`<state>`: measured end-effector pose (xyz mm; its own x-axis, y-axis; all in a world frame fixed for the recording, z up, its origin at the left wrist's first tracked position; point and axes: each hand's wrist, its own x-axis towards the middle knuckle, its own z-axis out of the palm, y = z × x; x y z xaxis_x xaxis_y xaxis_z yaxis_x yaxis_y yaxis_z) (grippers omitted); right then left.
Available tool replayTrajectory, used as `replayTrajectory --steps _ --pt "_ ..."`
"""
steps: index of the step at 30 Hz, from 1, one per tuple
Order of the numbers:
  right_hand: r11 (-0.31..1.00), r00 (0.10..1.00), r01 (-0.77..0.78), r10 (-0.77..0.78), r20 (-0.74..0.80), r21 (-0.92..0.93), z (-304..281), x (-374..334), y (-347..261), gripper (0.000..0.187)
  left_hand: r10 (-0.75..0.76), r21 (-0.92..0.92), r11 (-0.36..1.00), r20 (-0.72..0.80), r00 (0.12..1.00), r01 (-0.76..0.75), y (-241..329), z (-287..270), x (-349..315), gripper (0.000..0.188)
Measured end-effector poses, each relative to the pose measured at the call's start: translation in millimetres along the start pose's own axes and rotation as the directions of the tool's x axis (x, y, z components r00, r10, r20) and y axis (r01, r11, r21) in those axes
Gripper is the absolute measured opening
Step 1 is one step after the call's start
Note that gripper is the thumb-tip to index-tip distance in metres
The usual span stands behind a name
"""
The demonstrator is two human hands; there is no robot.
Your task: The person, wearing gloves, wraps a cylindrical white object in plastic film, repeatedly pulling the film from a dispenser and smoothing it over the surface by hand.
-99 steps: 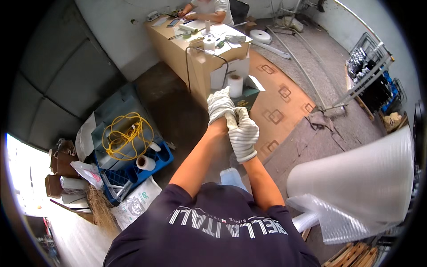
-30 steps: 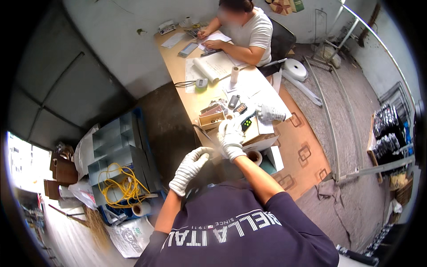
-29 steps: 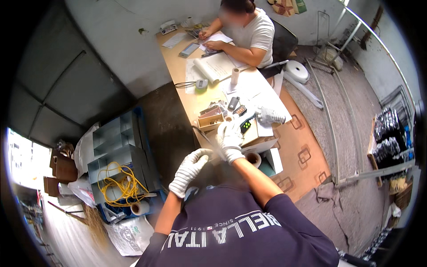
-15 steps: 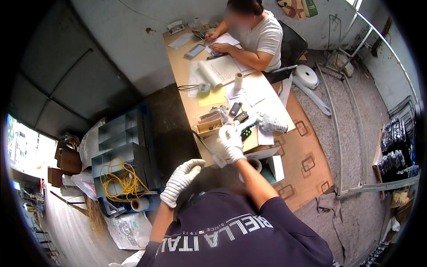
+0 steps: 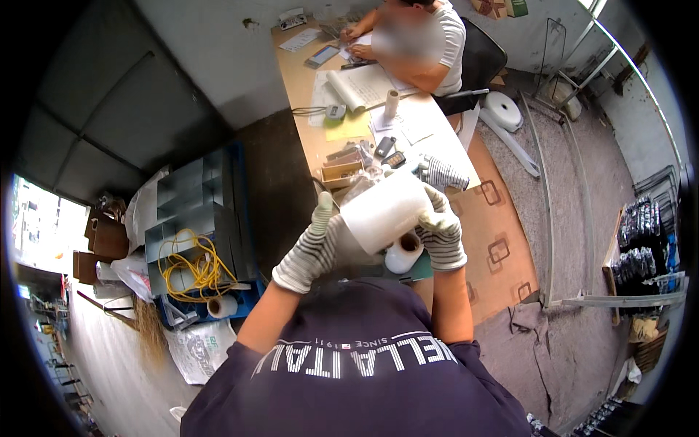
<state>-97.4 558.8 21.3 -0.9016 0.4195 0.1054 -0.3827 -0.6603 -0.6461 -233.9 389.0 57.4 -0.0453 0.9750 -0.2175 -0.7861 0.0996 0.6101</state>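
A thick white roll (image 5: 386,211), looking like wrapping film, is held tilted between my gloved hands in front of my chest. My right hand (image 5: 442,231) grips its right end, thumb on the near side. At the other end, my left hand (image 5: 312,249) presses against the roll with its thumb raised; some of its fingers are hidden. Just below stands another white roll (image 5: 404,253) with a brown core. A small open wooden box (image 5: 341,173) sits on the table (image 5: 309,149) beyond my left hand.
A loose striped glove (image 5: 445,175), a black key fob (image 5: 386,146) and a small upright roll (image 5: 392,104) lie about the table. A person (image 5: 426,69) sits writing at the far end. To the left are grey metal bins (image 5: 193,189) with a coiled yellow cable (image 5: 193,266).
The white roll has come up between my hands. My right hand, earlier reaching over the table's near end, has drawn back and right; my left hand has moved right and up to meet the roll.
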Motion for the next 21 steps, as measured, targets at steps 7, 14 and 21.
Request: replayTrajectory --steps 7,14,21 --pt "0.974 0.963 0.223 -0.227 -0.145 -0.044 20.0 -26.3 9.1 0.059 0.152 -0.110 0.983 0.020 0.988 -0.149 -32.3 15.0 16.3 0.081" --pt "0.973 0.905 0.032 0.069 -0.421 0.228 9.9 -35.6 36.6 0.052 0.648 0.907 0.327 -0.011 0.761 -0.265 -43.8 -2.5 28.9 0.052" --pt "0.995 0.968 0.094 -0.084 -0.237 0.032 24.3 -25.4 39.5 0.056 0.644 0.582 0.699 -0.261 0.719 -0.415 -40.0 8.4 31.5 0.028"
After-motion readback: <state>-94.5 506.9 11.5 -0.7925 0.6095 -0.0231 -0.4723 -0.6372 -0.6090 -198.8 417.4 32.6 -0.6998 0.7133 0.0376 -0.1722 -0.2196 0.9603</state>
